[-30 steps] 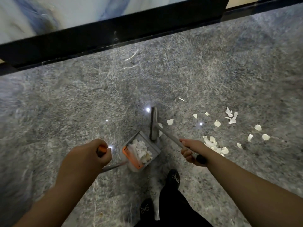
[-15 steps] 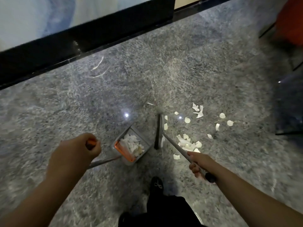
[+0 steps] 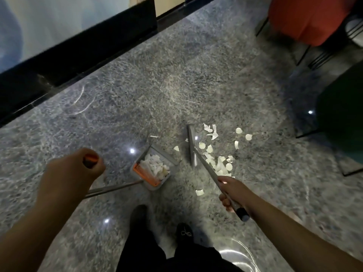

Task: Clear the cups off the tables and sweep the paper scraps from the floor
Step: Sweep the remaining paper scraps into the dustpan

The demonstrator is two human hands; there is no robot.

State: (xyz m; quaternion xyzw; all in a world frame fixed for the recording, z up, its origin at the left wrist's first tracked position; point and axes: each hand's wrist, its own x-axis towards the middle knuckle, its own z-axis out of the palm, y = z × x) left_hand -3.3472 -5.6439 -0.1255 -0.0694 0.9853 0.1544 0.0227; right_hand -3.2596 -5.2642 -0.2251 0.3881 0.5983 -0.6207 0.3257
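Floor [image 3: 176, 85] open ahead; chairs [image 3: 306, 18] crowd right, seemingly; wall base [image 3: 78, 54] bounds left.

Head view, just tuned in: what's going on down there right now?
A person is sweeping paper scraps off a grey stone floor. The left hand grips the orange-topped handle of a dustpan, already holding a heap of white pieces. The right hand grips the broom, its head resting on the floor just right of the pan. Most loose scraps lie right of the broom head; a few sit between it and the pan.
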